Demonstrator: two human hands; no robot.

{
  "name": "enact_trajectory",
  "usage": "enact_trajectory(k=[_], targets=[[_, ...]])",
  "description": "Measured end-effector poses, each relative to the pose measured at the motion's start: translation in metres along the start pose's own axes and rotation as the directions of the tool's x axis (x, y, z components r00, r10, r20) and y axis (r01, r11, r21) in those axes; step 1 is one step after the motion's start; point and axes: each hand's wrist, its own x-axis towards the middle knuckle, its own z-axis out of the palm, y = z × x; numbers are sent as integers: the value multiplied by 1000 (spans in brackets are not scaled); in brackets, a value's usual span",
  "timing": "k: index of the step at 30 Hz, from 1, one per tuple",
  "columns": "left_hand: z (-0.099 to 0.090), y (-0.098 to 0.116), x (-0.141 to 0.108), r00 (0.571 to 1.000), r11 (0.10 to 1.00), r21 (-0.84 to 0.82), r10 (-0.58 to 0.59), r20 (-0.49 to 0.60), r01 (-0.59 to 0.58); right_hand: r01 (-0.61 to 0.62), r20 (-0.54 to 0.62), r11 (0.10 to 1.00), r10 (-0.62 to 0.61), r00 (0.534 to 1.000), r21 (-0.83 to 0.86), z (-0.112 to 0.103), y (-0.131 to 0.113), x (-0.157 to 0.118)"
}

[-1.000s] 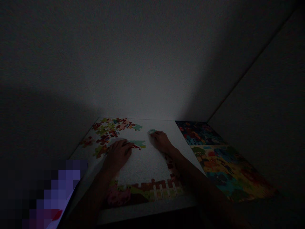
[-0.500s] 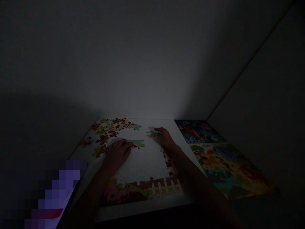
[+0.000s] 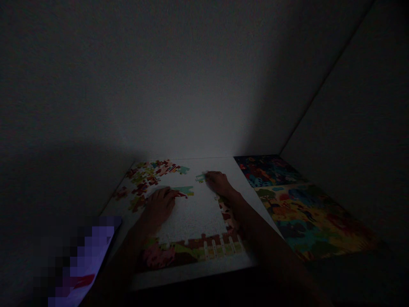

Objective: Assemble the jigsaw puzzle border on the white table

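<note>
The scene is dim. My left hand (image 3: 159, 207) lies on a white board (image 3: 194, 217), its fingertips at a red jigsaw piece (image 3: 181, 195) beside a larger teal piece (image 3: 184, 191). My right hand (image 3: 219, 183) rests farther up, fingertips touching a small pale green piece (image 3: 200, 178). Neither hand clearly grips anything. A partly assembled border with a picket fence (image 3: 194, 249) runs along the board's near edge and up its right side. Loose pieces (image 3: 150, 177) are heaped at the far left.
A colourful printed puzzle picture (image 3: 306, 209) lies to the right of the board, against the wall (image 3: 335, 106). A pixelated purple object (image 3: 86, 260) sits at lower left. Walls close off the far side and right.
My right hand has slid slightly right of the pale green piece, which has shifted a little left. The whole view has tilted slightly. My left hand stays nearly still.
</note>
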Motion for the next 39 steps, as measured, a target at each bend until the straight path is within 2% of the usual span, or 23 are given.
enact_trajectory(k=[6,13,19,25,30,39], targets=[[-10,6,4,1000,998,62,3,20,-4,-41,28,997,43,999,-73,-6,-10,-3],[-19,11,19,999,999,6,45,13,-46,-26,34,999,27,999,-27,-17,-20,-7],[-10,20,36,994,989,-105,105,-25,-107,26,-18,998,-25,1000,61,-7,-15,-7],[-3,23,36,983,959,-216,184,-12,-182,138,-11,987,-138,990,87,6,-5,-2],[-3,21,37,979,947,-257,205,16,-194,117,7,990,-118,993,85,3,-7,-3],[0,21,37,984,939,-298,179,-14,-175,63,49,997,-65,997,41,0,-10,-4]])
